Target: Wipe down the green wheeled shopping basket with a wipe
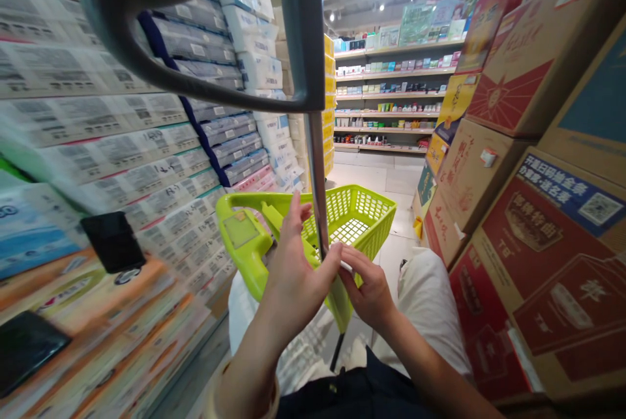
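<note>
My left hand (298, 256) is beside a metal pole (319, 178), its fingers stretched upward and apart. Its thumb reaches across to the fingertips of my right hand (366, 282). A small white piece (346, 267) is pinched in my right hand; its kind is too little shown to name. The pole runs down from a dark grey looped handle (299, 103) close to the camera, and its lower part passes behind my hands. Just beyond my hands is a lime-green plastic shopping basket cart (381, 223) with a lattice basket and a broad moulded handle.
Wrapped tissue packs (147, 119) are stacked at the left. A black phone (113, 242) and another dark flat object (29, 350) lie on orange packs (122, 295). Cardboard cartons (528, 262) rise at the right. Shelves of small products (391, 86) stand beyond the pale floor (401, 181).
</note>
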`<action>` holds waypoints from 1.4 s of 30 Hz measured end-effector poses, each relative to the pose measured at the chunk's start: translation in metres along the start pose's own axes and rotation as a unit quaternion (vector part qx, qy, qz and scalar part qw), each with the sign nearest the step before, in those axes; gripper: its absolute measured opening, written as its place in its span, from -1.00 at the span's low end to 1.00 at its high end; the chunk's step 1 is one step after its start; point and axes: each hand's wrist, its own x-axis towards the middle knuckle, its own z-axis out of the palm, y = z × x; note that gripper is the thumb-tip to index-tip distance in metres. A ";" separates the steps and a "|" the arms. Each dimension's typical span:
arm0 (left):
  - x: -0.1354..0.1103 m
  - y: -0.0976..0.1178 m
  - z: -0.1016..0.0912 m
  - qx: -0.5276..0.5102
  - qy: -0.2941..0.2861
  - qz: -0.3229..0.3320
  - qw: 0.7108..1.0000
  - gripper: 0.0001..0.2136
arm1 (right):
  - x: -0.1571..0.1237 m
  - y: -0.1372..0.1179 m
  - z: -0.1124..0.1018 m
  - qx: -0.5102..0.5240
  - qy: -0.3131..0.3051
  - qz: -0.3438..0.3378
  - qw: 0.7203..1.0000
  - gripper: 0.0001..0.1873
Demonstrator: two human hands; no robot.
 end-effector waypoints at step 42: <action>-0.002 -0.023 -0.056 0.069 -0.131 -0.010 0.989 -0.83 | -0.006 0.004 0.018 -0.090 0.012 0.020 0.996 -0.55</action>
